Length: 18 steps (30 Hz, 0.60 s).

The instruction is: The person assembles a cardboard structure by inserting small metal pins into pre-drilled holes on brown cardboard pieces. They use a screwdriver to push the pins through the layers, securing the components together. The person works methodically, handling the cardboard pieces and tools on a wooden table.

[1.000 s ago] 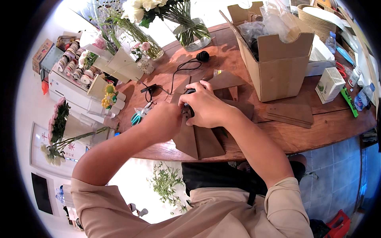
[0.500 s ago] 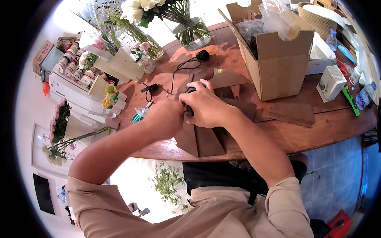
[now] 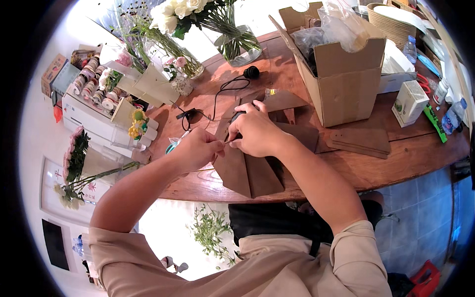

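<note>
Brown panels lay fanned on the wooden table. Over them, the right hand curled around a dark object; the left hand pinched narrowly, its contents indiscernible. A wall sign bore red characters.

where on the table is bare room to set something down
Bare wood between the black cord end and the open carton; right of the stacked brown panels, this side of the small white box. Crowded around the left hand and right hand, and by the red scissors.
</note>
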Tool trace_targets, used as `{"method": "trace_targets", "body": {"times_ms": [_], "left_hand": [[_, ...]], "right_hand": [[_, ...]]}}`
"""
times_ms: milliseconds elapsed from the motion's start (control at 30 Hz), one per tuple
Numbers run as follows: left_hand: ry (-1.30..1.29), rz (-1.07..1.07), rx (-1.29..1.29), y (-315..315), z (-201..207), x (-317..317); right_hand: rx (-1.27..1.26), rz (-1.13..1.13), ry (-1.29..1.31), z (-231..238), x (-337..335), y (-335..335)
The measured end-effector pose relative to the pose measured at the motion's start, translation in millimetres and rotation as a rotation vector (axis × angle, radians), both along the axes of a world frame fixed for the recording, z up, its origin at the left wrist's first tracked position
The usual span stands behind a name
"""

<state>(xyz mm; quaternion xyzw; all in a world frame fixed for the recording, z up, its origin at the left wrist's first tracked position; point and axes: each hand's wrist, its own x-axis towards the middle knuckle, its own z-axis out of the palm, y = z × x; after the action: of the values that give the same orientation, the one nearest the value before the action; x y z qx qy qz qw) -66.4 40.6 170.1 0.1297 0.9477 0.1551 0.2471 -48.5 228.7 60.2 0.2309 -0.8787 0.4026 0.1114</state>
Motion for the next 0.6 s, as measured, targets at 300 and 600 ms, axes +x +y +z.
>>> {"method": "trace_targets", "body": {"times_ms": [300,600], "left_hand": [[0.639,-0.635,-0.307,5,-10,20],[0.929,-1.285,-0.627,-5,-5,11]], "right_hand": [[0.045,0.046,0.057,0,3,-3],[0.058,0.056,0.082,-1,4,-3]]}}
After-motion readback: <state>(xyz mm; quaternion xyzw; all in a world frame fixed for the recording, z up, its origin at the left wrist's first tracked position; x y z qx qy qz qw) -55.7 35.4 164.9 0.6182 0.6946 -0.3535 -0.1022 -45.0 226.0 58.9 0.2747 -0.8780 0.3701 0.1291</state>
